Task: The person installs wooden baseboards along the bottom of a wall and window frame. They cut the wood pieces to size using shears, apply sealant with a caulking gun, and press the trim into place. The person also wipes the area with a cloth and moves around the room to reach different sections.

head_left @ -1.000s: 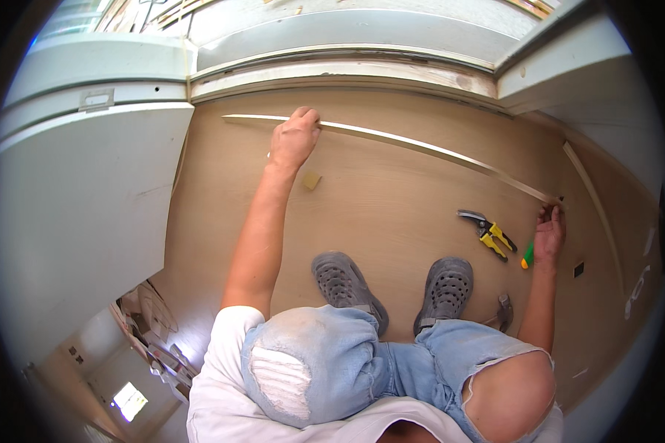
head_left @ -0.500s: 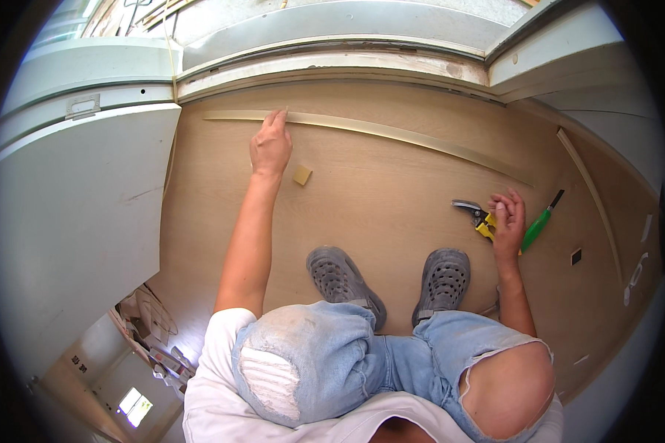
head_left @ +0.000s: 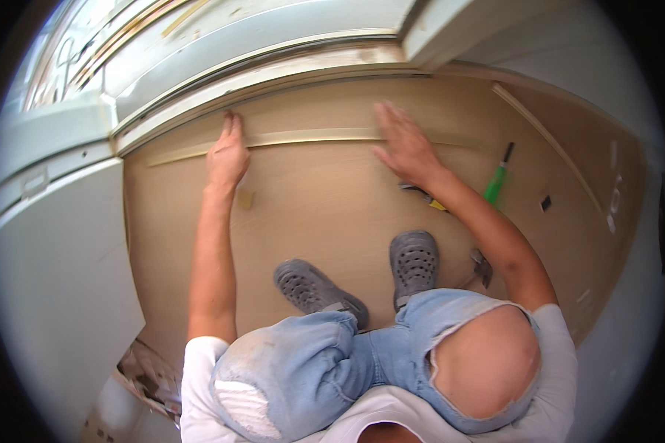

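"Across the brown floor [head_left: 325, 210], just short of the door sill [head_left: 288, 76], what lies by your hands?"

"One long, narrow, pale strip [head_left: 307, 138], running crosswise ahead of my shoes [head_left: 414, 266]. My left hand [head_left: 229, 155] reaches over it, nearer its left end; my right hand [head_left: 408, 151] is over its right-hand part."

"How does your grip stand?"

"On the right it's spread, palm down, thumb away from the fingers, and blurred; I can't tell whether it touches. On the left my fingers are straight and close together, but I can't see the thumb well enough to say whether anything is pinched."

"Heavy, that strip?"

"Light, I'd judge, being so thin, and springy along its length rather than stiff. It looks smooth, so it may slide under dry skin, and a sharp bend could crease it."

"Where would you hold it?"

"By its two long edges, hands well apart, so neither end sags. One tip alone would let the rest whip about."

"Any containers?"

"None I can make out; the clutter [head_left: 151, 373] past the door panel [head_left: 59, 266] is too blurred to read. The green-handled tool [head_left: 497, 181], the yellow-handled cutters [head_left: 420, 193], partly hidden by my right forearm, and what looks like a hammer [head_left: 482, 267] lie loose."
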`<state>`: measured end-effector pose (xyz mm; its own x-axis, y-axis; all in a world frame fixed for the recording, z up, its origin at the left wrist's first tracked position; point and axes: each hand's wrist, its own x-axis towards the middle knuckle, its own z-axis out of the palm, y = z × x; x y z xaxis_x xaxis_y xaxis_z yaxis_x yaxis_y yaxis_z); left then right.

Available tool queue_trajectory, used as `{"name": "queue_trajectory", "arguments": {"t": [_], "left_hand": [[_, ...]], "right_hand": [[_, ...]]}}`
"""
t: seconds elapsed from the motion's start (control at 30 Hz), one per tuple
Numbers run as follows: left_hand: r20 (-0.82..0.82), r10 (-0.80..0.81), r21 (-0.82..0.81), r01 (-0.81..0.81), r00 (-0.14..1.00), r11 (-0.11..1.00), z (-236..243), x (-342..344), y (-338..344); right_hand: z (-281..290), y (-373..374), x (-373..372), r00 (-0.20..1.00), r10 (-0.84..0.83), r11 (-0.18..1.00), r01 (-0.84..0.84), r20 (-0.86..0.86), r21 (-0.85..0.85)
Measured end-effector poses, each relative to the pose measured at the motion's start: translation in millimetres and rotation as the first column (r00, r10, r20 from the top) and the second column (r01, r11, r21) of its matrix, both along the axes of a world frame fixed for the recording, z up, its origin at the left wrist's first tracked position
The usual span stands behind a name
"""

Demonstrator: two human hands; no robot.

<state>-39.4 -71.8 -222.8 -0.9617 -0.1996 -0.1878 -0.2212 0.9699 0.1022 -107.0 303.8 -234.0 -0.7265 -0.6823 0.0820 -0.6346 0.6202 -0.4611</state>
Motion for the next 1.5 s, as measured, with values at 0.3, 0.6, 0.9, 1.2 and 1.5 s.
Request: {"name": "queue_trajectory", "arguments": {"t": [0.3,0.6,0.9,1.2,1.5], "left_hand": [[0.063,-0.090,0.039,0.088,0.994,0.995,6.3,-5.6,19.2],[0.106,-0.122,0.051,0.117,0.987,0.992,4.4,-22.1,58.8],[0.034,-0.423,0.184,0.410,0.906,0.893,0.2,-48.8,117.7],[0.243,-0.388,0.603,0.175,0.889,0.779,71.0,-14.2,162.0],[0.867,-0.268,0.490,-0.630,0.419,0.602,108.4,124.9,129.9]], "right_hand": [[-31.7,-4.4,-40.9,0.987,-0.096,0.987,0.111,-0.128,0.115],[-18.4,80.9,-41.9,0.933,-0.352,0.906,0.359,-0.072,0.223],[92.2,86.9,2.2,0.427,0.639,-0.246,0.902,0.640,-0.356],[97.8,117.2,89.0,0.299,0.719,0.032,0.888,0.628,-0.460],[155.4,233.7,270.2,0.018,0.280,0.215,0.973,0.960,-0.081]]}}
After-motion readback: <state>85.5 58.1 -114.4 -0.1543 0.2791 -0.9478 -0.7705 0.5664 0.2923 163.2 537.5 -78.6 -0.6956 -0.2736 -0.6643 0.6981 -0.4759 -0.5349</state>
